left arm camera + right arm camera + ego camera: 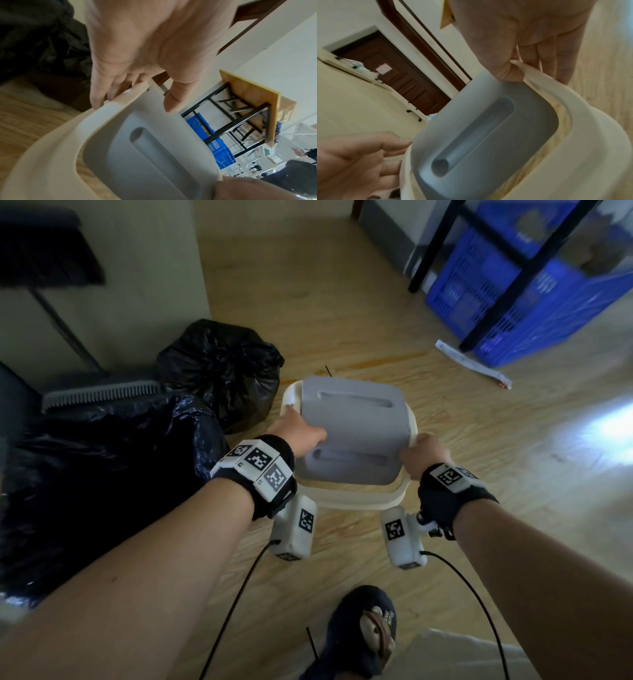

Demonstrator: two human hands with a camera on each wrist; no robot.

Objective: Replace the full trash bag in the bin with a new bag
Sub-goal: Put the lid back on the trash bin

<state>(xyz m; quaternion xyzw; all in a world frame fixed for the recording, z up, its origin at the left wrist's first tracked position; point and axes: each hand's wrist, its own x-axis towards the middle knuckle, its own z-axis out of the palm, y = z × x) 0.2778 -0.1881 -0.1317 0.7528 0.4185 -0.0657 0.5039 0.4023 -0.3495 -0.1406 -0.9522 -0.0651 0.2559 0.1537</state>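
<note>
I hold a bin lid above the wooden floor: a cream ring frame (359,501) with a grey swing flap (356,419) tilted up inside it. The floor shows through the ring. My left hand (298,433) grips the ring's left edge, fingers outside and thumb over the flap (145,148). My right hand (424,457) grips the right edge, thumb inside (510,74), fingers under the ring (590,135). A tied black trash bag (222,368) sits on the floor to the left. A larger black bag (102,467) bulges beside my left forearm; the bin itself is hidden.
A broom (44,251) and a grey dustpan (102,395) lean by the wall at left. Blue crates (513,302) stand under a black rack at upper right, with a white strip (472,368) on the floor nearby. My foot (363,631) is at the bottom.
</note>
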